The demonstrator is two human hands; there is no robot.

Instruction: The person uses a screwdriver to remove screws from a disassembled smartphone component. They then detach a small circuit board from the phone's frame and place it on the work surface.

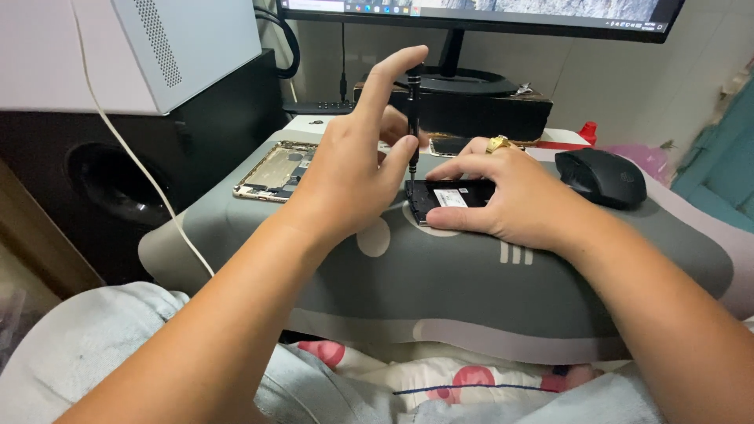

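My left hand [353, 161] holds a thin black screwdriver [413, 118] upright, index finger on its top cap and thumb against the shaft. The tip rests at the left end of an opened black phone [452, 196] lying on a grey desk mat [440, 290]. My right hand [506, 196], with a gold ring on one finger, presses down on the phone and covers its right part. A gold phone back cover [275, 171] with exposed inner parts lies to the left, just behind my left hand.
A black mouse [602, 177] sits to the right of my right hand. A monitor on a black stand [459, 78] is behind. A black speaker [118, 180] with a white box on top stands at left, a white cable [149, 180] hanging across it.
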